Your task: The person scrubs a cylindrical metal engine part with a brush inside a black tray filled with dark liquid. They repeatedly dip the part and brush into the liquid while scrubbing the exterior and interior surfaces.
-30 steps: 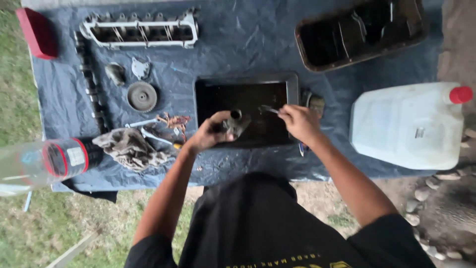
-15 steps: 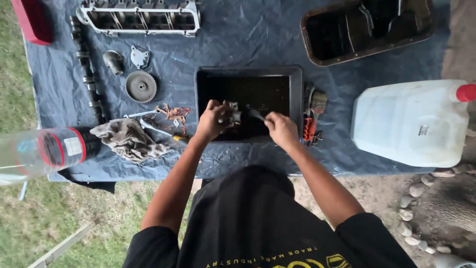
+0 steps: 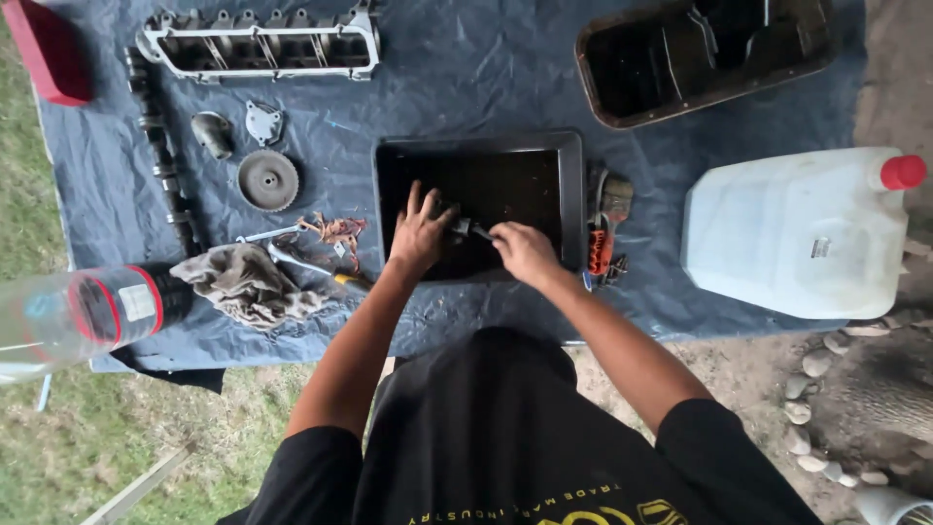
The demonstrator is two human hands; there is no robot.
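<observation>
Black tray (image 3: 573,156) holds both hands; left hand (image 3: 420,233) fingers spread; right hand (image 3: 525,253) clamps a small tool (image 3: 468,228).

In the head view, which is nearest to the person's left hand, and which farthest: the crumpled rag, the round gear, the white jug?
From the left hand:
1. Crumpled rag, to its left on the blue tarp, slightly nearer the person.
2. Round gear, farther left and up.
3. White jug, far to the right, past the black tray.

We've got a dark blue tarp (image 3: 466,87) spread out (over grass and dirt). On it: black tray (image 3: 573,194) mid-frame, oil pan (image 3: 622,112) upper right, white jug (image 3: 792,238) right, gear (image 3: 267,180) and rag (image 3: 248,284) left.
</observation>
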